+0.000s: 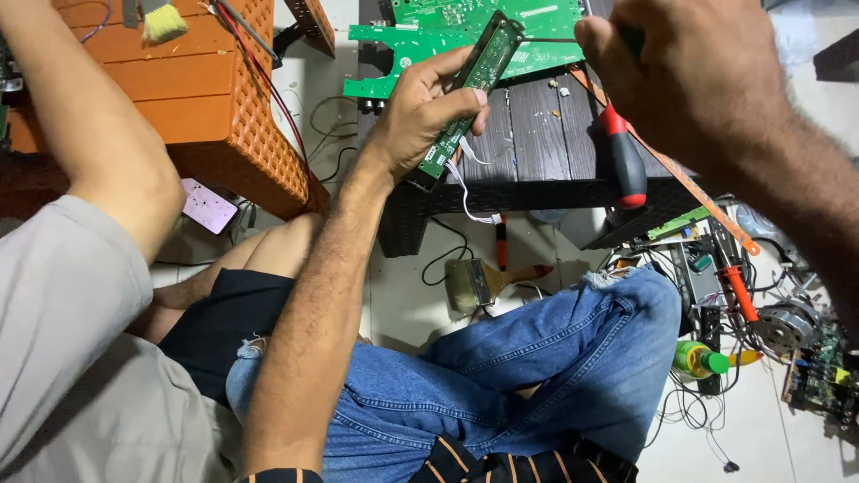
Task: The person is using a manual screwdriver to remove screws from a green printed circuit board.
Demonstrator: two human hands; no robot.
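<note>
My left hand [420, 112] grips a long narrow green circuit board [479, 76], held tilted over the front of a dark slatted table [537, 134]. White wires [465, 192] hang from the board's lower end. My right hand [693, 76] is closed around a thin dark-handled tool; its fine tip points at the narrow board's upper end. Most of the tool is hidden inside my fist. A large green circuit board [447, 27] lies flat on the table behind both hands.
A red-and-black screwdriver [619, 156] and an orange flat strip [689, 183] lie on the table's right. A co-worker in a grey shirt [72, 358] sits left, arm raised beside an orange stool [224, 98]. A paintbrush [483, 279], wires, a motor [783, 326] and a green bottle [700, 360] litter the floor.
</note>
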